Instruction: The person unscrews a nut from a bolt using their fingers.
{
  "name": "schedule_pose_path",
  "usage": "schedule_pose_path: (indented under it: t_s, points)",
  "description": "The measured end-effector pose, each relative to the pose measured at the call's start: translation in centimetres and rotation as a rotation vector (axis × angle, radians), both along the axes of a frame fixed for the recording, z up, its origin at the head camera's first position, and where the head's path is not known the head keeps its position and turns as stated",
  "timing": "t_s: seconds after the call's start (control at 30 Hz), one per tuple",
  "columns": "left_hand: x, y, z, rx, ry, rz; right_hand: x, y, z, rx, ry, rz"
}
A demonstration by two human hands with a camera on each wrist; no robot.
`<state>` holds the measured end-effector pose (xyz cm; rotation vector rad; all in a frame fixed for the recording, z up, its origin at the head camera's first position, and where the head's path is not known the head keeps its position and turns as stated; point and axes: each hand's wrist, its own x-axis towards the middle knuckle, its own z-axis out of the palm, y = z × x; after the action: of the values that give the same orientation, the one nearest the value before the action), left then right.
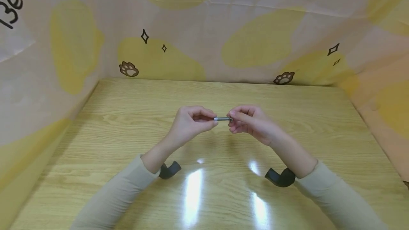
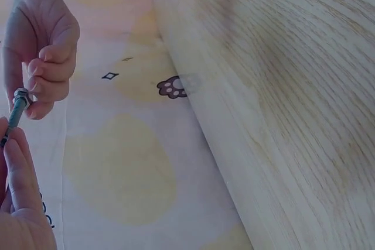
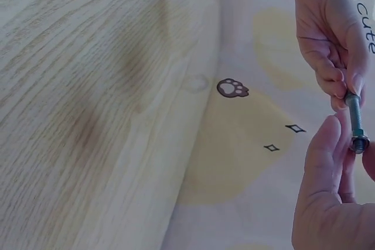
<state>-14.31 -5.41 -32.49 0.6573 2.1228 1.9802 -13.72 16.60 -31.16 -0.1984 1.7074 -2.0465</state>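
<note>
A metal bolt (image 1: 222, 119) lies level between the two hands above the table; it also shows in the left wrist view as a threaded bolt (image 2: 16, 112). The left hand (image 1: 194, 121) pinches one end between thumb and fingertips. At the other end, the right hand (image 1: 250, 121) holds the part with a nut (image 3: 359, 143) and a washer-like ring between thumb and fingers. In the right wrist view the bolt shank (image 3: 354, 109) stands nearly upright, its far end in the left fingertips. The right fingertips partly hide the nut in the head view.
Beneath the hands is a wood-grain table (image 1: 143, 98). Patterned cloth (image 1: 191, 27) with yellow patches and paw prints rises behind it and at both sides. Black curved pieces (image 1: 170, 170) stick out by each wrist.
</note>
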Motion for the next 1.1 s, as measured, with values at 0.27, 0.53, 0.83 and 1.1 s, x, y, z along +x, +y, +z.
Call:
schedule_pose_path:
  t_s: [0.27, 0.53, 0.83, 1.1]
  points:
    - [0.11, -0.12, -0.15, -0.001, -0.002, -0.011, -0.08, 0.43, -0.30, -0.005, 0.057, 0.003]
    - [0.17, -0.07, -0.22, 0.001, -0.006, -0.008, -0.10, 0.17, 0.16, -0.028, -0.047, -0.031]
    - [0.13, -0.13, -0.35, -0.001, -0.001, -0.017, -0.02, 0.30, -0.01, 0.022, 0.057, -0.019]
    - [0.06, 0.02, -0.53, 0.013, 0.000, -0.016, 0.01, 0.23, -0.16, 0.012, -0.029, 0.017]
